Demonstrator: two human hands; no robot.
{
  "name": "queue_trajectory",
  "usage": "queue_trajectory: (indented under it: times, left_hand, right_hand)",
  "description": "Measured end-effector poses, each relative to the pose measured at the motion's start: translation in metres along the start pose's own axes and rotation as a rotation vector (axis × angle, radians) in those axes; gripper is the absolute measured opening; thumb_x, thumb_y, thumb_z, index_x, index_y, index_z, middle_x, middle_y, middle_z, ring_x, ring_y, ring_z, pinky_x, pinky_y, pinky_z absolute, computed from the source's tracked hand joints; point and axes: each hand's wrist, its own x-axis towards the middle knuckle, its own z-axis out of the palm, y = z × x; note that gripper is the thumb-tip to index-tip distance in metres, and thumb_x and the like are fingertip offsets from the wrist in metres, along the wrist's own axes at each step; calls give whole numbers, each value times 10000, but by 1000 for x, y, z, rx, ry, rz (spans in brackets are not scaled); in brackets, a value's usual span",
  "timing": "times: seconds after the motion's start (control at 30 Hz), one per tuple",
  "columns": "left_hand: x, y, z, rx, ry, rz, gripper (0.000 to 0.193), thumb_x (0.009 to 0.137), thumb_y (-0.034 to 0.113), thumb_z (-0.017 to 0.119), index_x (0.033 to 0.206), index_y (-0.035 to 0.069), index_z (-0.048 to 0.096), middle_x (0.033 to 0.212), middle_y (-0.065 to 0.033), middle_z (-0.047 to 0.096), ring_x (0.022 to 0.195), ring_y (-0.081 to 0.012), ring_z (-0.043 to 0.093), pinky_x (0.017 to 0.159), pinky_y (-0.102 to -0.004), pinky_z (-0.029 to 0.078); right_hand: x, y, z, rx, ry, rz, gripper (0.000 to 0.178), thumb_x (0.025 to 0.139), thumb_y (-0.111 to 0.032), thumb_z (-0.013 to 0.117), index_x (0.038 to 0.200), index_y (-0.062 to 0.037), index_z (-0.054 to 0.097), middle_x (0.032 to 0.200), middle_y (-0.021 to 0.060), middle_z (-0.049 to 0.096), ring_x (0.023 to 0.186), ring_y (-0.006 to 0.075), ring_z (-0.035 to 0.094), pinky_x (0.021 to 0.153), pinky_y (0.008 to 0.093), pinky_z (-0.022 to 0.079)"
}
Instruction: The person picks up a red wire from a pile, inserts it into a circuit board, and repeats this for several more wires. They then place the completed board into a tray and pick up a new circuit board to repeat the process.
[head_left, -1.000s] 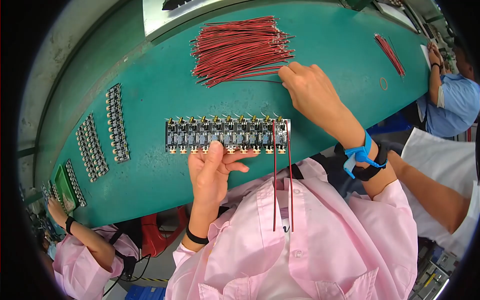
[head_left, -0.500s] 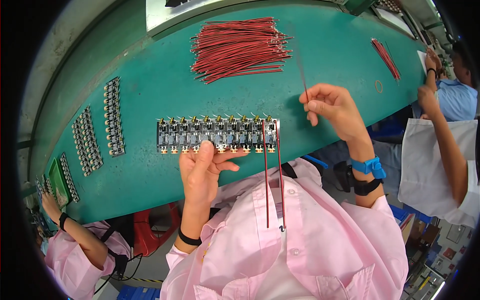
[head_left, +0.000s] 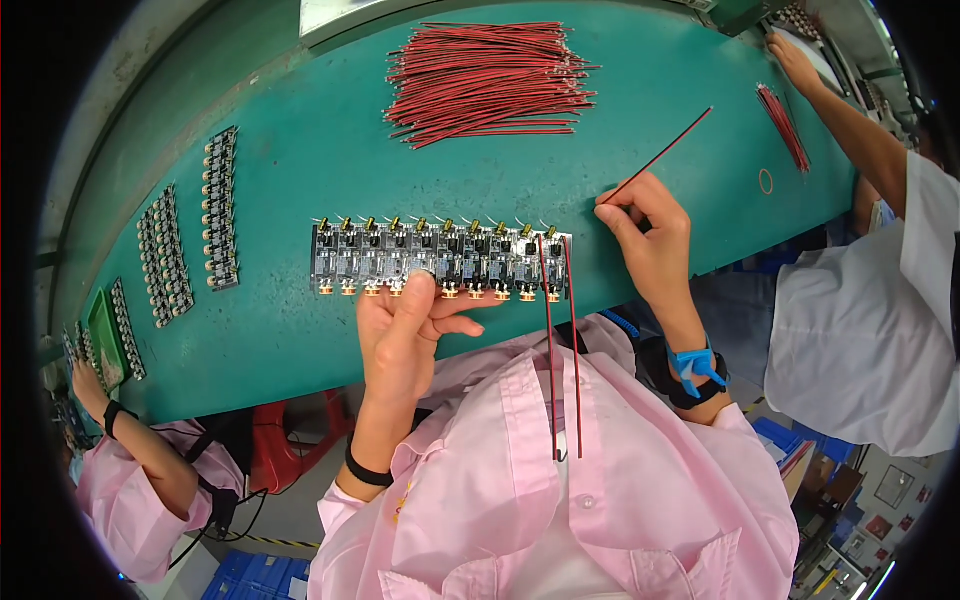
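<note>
My left hand grips a long panel of joined circuit boards at its near edge, thumb on top and fingers beneath. Small yellow-black parts with bent leads line the panel's far edge; round copper-coloured parts line the near one. From its right end two dark red wires hang toward me over my pink shirt. To the right of the panel, apart from it, my right hand pinches one end of a red-and-black wire between thumb and fingertips. That wire slants up and to the right.
A big pile of red wires lies at the back of the green table. More board panels and a green tray sit at left. A smaller wire bundle and a rubber band lie right. Co-workers flank me.
The wire in my right hand has swung from nearly upright to slanting right. My right hand has turned, still beside the panel's right end. The co-worker at right now stretches an arm across the table.
</note>
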Motion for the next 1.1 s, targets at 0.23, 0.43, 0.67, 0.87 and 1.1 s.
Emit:
queue_trajectory:
  times: [0.23,0.43,0.67,0.87,1.1]
  left_hand:
    - [0,1,-1,9,-44,4,319,830,176,411,731,-120,477,731,-262,549,685,-289,590,458,-262,490]
    - [-1,-1,-8,-41,-64,8,304,823,166,424,772,-129,474,713,-231,558,695,-283,590,461,-262,491]
    - [-2,-1,-7,23,-20,16,266,835,172,408,628,5,414,634,-157,535,674,-311,588,423,-277,486]
    - [-5,-3,-8,57,-53,14,227,805,141,449,832,-83,477,736,-141,551,690,-251,593,467,-259,484]
    - [-9,-9,-3,78,-108,-28,186,783,100,473,878,-59,480,814,-115,543,706,-222,584,485,-255,486]
  right_hand:
    - [-1,0,3,-146,34,-111,64,638,-6,572,664,-9,514,626,64,456,522,183,435,460,266,332]
    - [-1,1,4,-261,14,-229,43,672,15,545,668,16,502,640,49,468,496,111,422,440,216,323]
    - [0,3,4,-284,-15,-250,49,682,17,534,659,19,491,634,49,459,498,113,420,439,217,319]
    - [1,-10,4,33,-35,-38,73,690,-6,532,647,23,480,642,26,458,562,84,405,505,197,310]
    - [8,-44,6,333,-253,37,99,680,-34,551,635,16,479,659,24,466,609,81,387,558,205,306]
